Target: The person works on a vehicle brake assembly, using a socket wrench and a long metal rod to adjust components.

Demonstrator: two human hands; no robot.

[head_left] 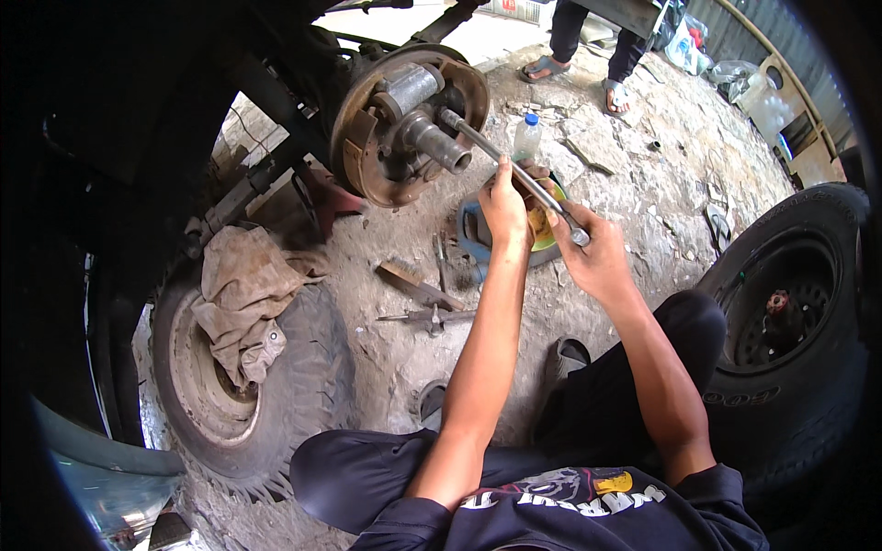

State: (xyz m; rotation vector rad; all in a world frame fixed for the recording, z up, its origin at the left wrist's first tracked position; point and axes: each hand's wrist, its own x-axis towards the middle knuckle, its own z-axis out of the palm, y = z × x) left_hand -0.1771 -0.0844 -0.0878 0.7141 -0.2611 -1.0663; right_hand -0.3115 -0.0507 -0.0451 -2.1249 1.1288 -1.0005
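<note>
A long steel socket wrench point(496, 158) slants across the front of a rusty drum brake assembly point(354, 151). Its far end meets the brake beside the bare hub spindle point(436, 147); whether it sits on a bolt I cannot tell. My left hand point(507, 209) is closed on the middle of the shaft, thumb laid along it. Round the near end, my right hand point(595, 255) is closed too. Partly hidden behind my hands is a cut-open blue container point(473, 230) with something yellow-green in it.
A worn tyre point(312, 349) lies at the left under a dirty cloth point(243, 285); another wheel point(781, 303) leans at the right. A hammer point(435, 319), a wire brush point(418, 285) and a clear bottle point(527, 138) are on the rough ground. Beyond stands another person point(625, 55).
</note>
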